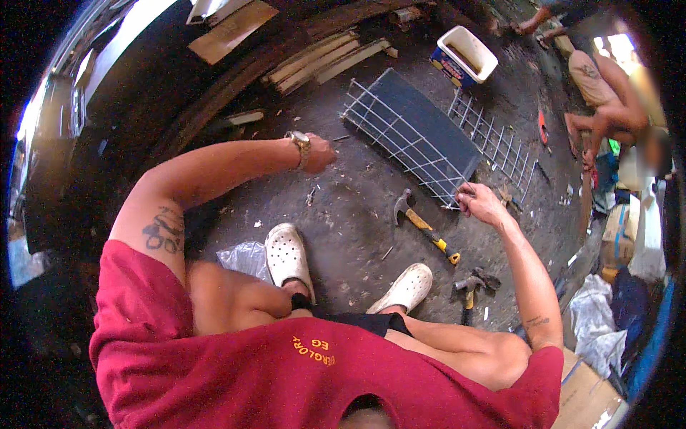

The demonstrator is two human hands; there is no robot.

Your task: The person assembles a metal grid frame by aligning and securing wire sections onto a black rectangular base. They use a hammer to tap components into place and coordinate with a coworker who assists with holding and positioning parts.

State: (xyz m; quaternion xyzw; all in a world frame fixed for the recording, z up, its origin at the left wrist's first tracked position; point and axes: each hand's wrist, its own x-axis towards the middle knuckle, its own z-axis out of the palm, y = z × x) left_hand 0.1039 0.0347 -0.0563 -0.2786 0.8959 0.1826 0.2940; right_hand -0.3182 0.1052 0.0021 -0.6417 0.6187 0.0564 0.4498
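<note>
Mesh (404, 147): on floor (350, 239) beside board (421, 111); likely light, springy.
Edge wires (400, 162): probably the best hold.
Right hand (486, 204): fingers pinch mesh's near corner.
Left hand (319, 153): fingers curled; grip cannot be told.

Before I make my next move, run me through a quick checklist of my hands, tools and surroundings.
1. Right hand at the near corner of the wire grid: ok; firmness of grip hidden.
2. Left hand empty: cannot tell; its fingers are curled.
3. Hands gloved: not ok; both are bare.
4. Yellow-and-black claw hammer within easy reach: ok, it seems; it lies on the ground near your right hand.
5. Feet covered: ok; white perforated clogs on both.
6. Co-worker away from the wire grid: ok; bent over, off to the right.
</note>
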